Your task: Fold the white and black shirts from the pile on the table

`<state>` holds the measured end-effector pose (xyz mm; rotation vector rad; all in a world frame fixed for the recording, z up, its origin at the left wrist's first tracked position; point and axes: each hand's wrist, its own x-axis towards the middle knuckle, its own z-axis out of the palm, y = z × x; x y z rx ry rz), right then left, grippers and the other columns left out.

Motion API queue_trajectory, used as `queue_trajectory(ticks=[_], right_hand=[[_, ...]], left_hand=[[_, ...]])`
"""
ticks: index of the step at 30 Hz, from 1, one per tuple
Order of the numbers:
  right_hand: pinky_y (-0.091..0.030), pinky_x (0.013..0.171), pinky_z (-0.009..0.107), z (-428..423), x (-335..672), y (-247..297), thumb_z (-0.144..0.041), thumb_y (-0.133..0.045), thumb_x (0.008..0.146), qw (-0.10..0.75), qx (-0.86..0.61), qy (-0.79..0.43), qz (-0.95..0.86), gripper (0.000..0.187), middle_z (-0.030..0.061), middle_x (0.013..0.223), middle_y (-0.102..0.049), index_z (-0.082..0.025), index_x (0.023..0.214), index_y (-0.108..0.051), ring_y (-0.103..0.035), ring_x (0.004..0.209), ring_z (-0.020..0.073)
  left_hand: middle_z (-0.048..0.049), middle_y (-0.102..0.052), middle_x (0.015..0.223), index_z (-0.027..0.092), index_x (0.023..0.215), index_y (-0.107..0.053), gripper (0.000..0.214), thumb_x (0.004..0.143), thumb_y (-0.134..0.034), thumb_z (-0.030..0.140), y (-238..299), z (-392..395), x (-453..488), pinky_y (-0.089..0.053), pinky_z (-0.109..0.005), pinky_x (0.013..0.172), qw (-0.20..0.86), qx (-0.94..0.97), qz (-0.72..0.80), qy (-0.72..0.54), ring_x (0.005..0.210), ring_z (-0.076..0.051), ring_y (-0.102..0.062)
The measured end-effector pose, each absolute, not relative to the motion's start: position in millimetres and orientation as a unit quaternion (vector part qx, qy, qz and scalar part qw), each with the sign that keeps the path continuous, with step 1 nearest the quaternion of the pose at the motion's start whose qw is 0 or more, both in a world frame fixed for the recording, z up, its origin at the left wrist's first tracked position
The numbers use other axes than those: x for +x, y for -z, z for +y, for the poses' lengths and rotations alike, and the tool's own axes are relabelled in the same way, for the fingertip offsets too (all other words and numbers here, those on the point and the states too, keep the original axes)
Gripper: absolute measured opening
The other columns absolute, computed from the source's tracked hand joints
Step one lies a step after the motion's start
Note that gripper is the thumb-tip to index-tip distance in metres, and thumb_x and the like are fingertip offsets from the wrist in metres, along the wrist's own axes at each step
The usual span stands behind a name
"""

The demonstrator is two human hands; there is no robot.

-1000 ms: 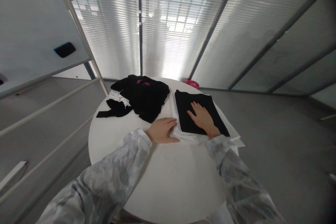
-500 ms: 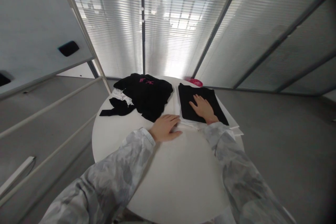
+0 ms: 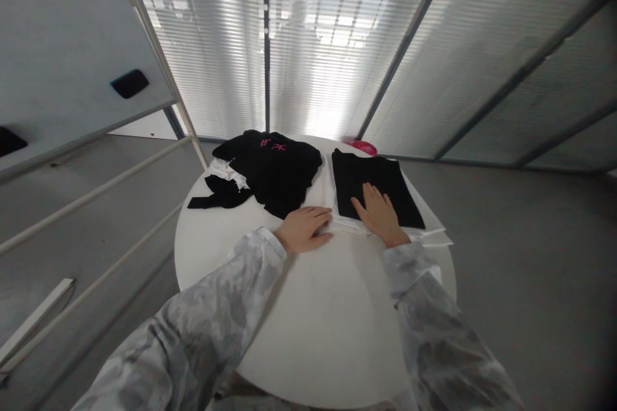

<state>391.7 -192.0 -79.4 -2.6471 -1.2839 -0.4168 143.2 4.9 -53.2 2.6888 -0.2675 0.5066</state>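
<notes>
A folded black garment [image 3: 371,173] lies flat on top of white folded cloth [image 3: 351,225] at the right of the round white table [image 3: 328,321]. My right hand [image 3: 382,213] rests on the near part of the black garment, palm down with fingers spread. My left hand [image 3: 304,228] lies at the near left corner of the white cloth, thumb apart from the fingers; whether its fingertips touch the cloth I cannot tell. Left of the stack is a crumpled black shirt [image 3: 284,170] with pink lettering, partly over a white garment [image 3: 225,170].
A pink basket [image 3: 362,147] shows behind the table's far edge. Along the left side stands a whiteboard [image 3: 62,32] on a frame with pale rails [image 3: 96,183]. Glass partitions with blinds [image 3: 318,64] rise beyond the table.
My right hand has slid a little toward me on the black garment, fingers still spread. My left hand stays by the white cloth. The view has shifted slightly.
</notes>
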Motion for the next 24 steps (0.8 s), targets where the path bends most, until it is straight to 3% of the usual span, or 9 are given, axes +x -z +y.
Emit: queue_trajectory(ticks=[4,7,10,13,16,19,24], right_hand=[[-0.033,0.135,0.067,-193,367,79,-0.059,-0.028,0.115,0.084,-0.888,0.116,-0.436,0.085,0.0284,0.181,-0.037,-0.002,0.178,-0.032,-0.035,0.170,0.0434],[-0.032,0.137,0.065,-188,343,77,-0.058,-0.026,0.116,0.084,-0.869,0.094,-0.478,0.083,0.0238,0.184,-0.033,-0.006,0.180,-0.029,-0.032,0.172,0.0399],[-0.029,0.139,0.060,-181,312,74,-0.057,-0.026,0.118,0.090,-0.837,0.077,-0.534,0.079,0.0204,0.185,-0.032,-0.008,0.180,-0.032,-0.032,0.173,0.0359],[-0.028,0.140,0.060,-169,282,69,-0.056,-0.029,0.119,0.113,-0.809,0.067,-0.573,0.075,0.0191,0.183,-0.038,-0.011,0.178,-0.038,-0.034,0.172,0.0347],[-0.031,0.138,0.060,-154,262,61,-0.052,-0.038,0.118,0.142,-0.791,0.063,-0.591,0.067,0.0170,0.179,-0.046,-0.016,0.175,-0.045,-0.043,0.167,0.0340],[-0.042,0.131,0.054,-139,255,54,-0.044,-0.052,0.114,0.176,-0.795,0.074,-0.576,0.057,0.0171,0.169,-0.059,-0.017,0.163,-0.059,-0.056,0.156,0.0338],[-0.048,0.125,0.053,-123,261,49,-0.033,-0.066,0.106,0.236,-0.770,0.098,-0.585,0.048,0.0156,0.155,-0.070,-0.019,0.151,-0.066,-0.065,0.143,0.0347]], left_hand=[[-0.0113,-0.071,0.159,0.021,0.138,-0.076,0.039,0.112,-0.057,0.044,49,13,138,-0.057,-0.043,0.120,0.179,0.957,-0.150,-0.172,0.141,-0.028,-0.071],[-0.0101,-0.084,0.130,0.024,0.118,-0.082,0.033,0.114,-0.054,0.039,44,22,134,-0.060,-0.041,0.114,0.156,0.954,-0.188,-0.173,0.120,-0.025,-0.079],[-0.0086,-0.087,0.112,0.025,0.108,-0.083,0.032,0.114,-0.054,0.038,35,39,128,-0.058,-0.044,0.116,0.142,0.952,-0.165,-0.215,0.109,-0.024,-0.081],[-0.0104,-0.083,0.133,0.024,0.121,-0.082,0.030,0.111,-0.060,0.041,31,70,119,-0.050,-0.052,0.127,0.140,0.947,-0.064,-0.282,0.125,-0.028,-0.078],[-0.0152,-0.074,0.152,0.022,0.139,-0.077,0.055,0.096,-0.079,0.056,34,106,106,-0.044,-0.064,0.131,0.157,0.953,-0.010,-0.259,0.140,-0.037,-0.071],[-0.0176,-0.069,0.159,0.020,0.143,-0.076,0.076,0.082,-0.090,0.063,43,134,96,-0.051,-0.059,0.128,0.214,0.957,-0.060,-0.188,0.144,-0.038,-0.068],[-0.0103,-0.083,0.132,0.023,0.120,-0.085,0.031,0.099,-0.073,0.041,47,139,94,-0.062,-0.044,0.112,0.243,0.945,-0.030,-0.215,0.123,-0.027,-0.080]])
